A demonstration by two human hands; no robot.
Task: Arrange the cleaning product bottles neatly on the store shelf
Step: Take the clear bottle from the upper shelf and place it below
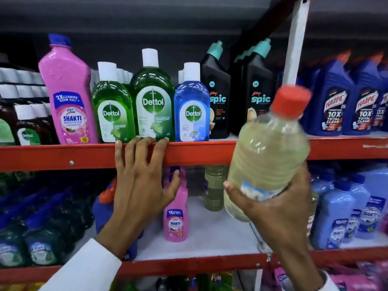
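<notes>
My right hand grips the lower part of a clear bottle of pale yellow liquid with a red cap, held tilted in front of the red shelf edge. My left hand rests on that edge with fingers spread, holding nothing. On the upper shelf stand a pink Shakti bottle, green Dettol bottles, a blue Dettol bottle and black Spic bottles. On the lower shelf a small pink Shakti bottle and another pale yellow bottle stand apart.
Blue Harpic bottles fill the upper right. Light blue bottles crowd the lower right, dark green and blue ones the lower left. A white upright post divides the shelving. The white lower shelf board shows bare room in the middle.
</notes>
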